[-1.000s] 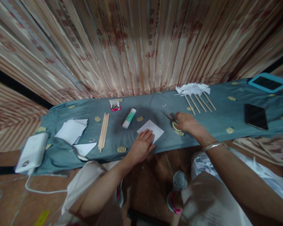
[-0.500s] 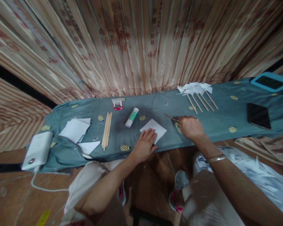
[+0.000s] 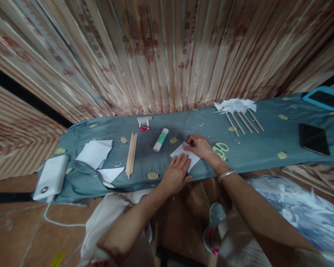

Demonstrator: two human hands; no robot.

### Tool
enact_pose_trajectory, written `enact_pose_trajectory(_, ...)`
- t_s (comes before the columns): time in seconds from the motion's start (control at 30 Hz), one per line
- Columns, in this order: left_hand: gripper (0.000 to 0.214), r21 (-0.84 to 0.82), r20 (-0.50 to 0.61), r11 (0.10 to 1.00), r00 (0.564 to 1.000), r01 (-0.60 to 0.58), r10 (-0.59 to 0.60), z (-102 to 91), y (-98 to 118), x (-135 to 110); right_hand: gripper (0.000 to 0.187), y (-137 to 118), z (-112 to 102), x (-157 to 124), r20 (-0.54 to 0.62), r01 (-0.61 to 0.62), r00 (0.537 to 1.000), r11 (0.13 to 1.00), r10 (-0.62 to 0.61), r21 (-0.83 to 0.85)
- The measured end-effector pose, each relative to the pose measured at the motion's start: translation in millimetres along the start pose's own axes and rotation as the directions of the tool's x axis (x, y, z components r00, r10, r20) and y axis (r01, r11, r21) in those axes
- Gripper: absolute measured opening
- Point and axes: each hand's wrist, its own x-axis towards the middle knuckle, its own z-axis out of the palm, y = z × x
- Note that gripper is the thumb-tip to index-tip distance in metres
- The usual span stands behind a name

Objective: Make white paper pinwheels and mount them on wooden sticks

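A white paper square [image 3: 189,157] lies flat on the tabletop [image 3: 267,142], close to the near edge and about in the middle. The left hand [image 3: 176,173] lies on its near part. That hand's grip is spread out flat, with the fingers pressing the paper down. The right hand [image 3: 199,147] touches the far corner of the same paper. Its grip is curled, and I cannot tell if it pinches the corner or only pushes on it. A silver bangle [image 3: 226,174] sits on the right wrist.

Just to the right of the right hand lie scissors [image 3: 221,150] with pale green handles, and no hand is on them. To the left of the paper is a glue stick [image 3: 160,139] lying on its side. Further left is a bunch of wooden sticks [image 3: 131,155], and beyond the glue is a little box [image 3: 143,124], open.

Near the left end are more paper sheets [image 3: 94,154] and a white box [image 3: 51,177] with a cord. At the back on the right lie paper pinwheels [image 3: 239,111] on sticks. A dark phone [image 3: 314,139] and a tablet [image 3: 324,98] in a blue case are at the right end. A striped curtain [image 3: 161,55] hangs behind.
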Motion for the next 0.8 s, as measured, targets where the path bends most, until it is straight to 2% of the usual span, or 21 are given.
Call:
enact_pose_trajectory(0.17, 0.059, 0.020, 0.008, 1.000, 1.000, -0.010, 0.010, 0.7, 0.5, -2.6, 0.013, -0.3, 0.4, 12.9, 0.003, -0.046, 0.999, 0.999, 0.046, -0.020)
enact_pose_trajectory(0.47, 0.063, 0.020, 0.008, 0.999, 1.000, -0.028, 0.028, 2.7, -2.0, -3.5, 0.019, -2.7, 3.9, 16.8, -0.045, -0.100, 0.994, 0.994, 0.098, -0.048)
enact_pose_trajectory(0.6, 0.063, 0.020, -0.009, 1.000, 1.000, -0.004, 0.004, 0.7, -0.9, -3.7, 0.023, -2.7, -1.0, -4.3, -0.078, -0.044, 0.996, 0.998, 0.041, -0.036)
enact_pose_trajectory(0.7, 0.064, 0.024, -0.006, 1.000, 1.000, 0.010, -0.010, 0.2, 0.5, -3.6, 0.030, -3.4, 3.8, -32.4, -0.248, 0.037, 0.967, 0.996, -0.055, -0.078)
enact_pose_trajectory(0.8, 0.066, 0.029, 0.006, 0.999, 1.000, 0.015, -0.015, 0.9, 1.5, -3.3, 0.031, -4.7, 16.8, -58.1, -0.284, 0.093, 0.953, 0.994, -0.104, -0.052)
